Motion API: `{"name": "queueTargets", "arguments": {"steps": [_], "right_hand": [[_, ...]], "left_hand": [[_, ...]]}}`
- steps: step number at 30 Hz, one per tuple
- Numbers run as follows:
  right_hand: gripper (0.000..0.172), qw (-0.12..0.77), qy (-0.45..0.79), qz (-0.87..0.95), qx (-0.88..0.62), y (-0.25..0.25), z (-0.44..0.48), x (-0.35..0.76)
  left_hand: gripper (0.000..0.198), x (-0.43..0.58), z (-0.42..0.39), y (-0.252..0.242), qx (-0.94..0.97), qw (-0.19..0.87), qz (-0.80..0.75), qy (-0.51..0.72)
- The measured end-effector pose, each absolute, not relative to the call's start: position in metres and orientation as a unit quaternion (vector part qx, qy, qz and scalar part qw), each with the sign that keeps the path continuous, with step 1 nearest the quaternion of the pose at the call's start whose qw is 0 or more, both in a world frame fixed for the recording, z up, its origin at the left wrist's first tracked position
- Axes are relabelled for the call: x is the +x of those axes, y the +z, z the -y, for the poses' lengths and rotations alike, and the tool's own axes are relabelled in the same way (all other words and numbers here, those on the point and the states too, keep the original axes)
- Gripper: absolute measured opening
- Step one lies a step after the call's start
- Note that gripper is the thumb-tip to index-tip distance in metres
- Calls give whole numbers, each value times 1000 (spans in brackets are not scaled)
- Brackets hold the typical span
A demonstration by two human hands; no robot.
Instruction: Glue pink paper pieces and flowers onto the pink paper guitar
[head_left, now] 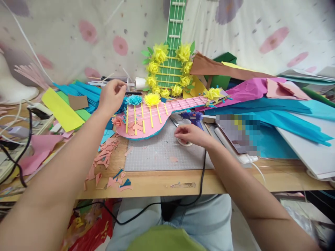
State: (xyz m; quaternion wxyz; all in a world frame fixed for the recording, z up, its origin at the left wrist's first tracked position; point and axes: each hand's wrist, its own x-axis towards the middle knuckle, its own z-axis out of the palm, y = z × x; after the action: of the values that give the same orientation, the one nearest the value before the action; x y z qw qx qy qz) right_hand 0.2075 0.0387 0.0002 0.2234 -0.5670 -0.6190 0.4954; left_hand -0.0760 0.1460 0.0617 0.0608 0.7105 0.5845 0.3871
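My left hand (112,94) is raised over the left end of a pink paper guitar (162,120), its fingers curled together; whatever they may hold is hidden. The guitar lies flat, with yellow strips across its strings, a blue paper flower (134,100), a yellow paper flower (152,99) and a small pink flower (117,121) along its edge. Low over the grey cutting mat (151,158), my right hand (192,135) has its fingers bent inward. A white ring-shaped roll (185,143) shows partly beneath it. I cannot make out anything in these fingers. A blue glue gun (192,118) lies just behind.
A green paper guitar (171,52) with yellow flowers stands at the back. Pink scraps (107,151) litter the left. Blue crepe paper (272,116) and a phone (232,134) lie on the right. A black cable (202,174) hangs over the table's front edge.
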Motion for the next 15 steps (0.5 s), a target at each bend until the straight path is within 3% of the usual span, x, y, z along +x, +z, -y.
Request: {"name": "queueTargets", "arguments": {"steps": [2,8,12,15], "right_hand": [[14,207,464,647,-569,4,-35,223],[36,87,371,657,-650,15,-23,270],[47,119,230,621,-739,12,-27,286],[47,187,144,606,-760,-4,-38,286]], "left_hand": [[26,-90,-127,46,690,23,-600,404],[15,-112,-87,-2,724,39,-558,403],[14,-110,-72,-3,787,64,-515,334],[25,-108,-65,1,803,117,-524,258]]}}
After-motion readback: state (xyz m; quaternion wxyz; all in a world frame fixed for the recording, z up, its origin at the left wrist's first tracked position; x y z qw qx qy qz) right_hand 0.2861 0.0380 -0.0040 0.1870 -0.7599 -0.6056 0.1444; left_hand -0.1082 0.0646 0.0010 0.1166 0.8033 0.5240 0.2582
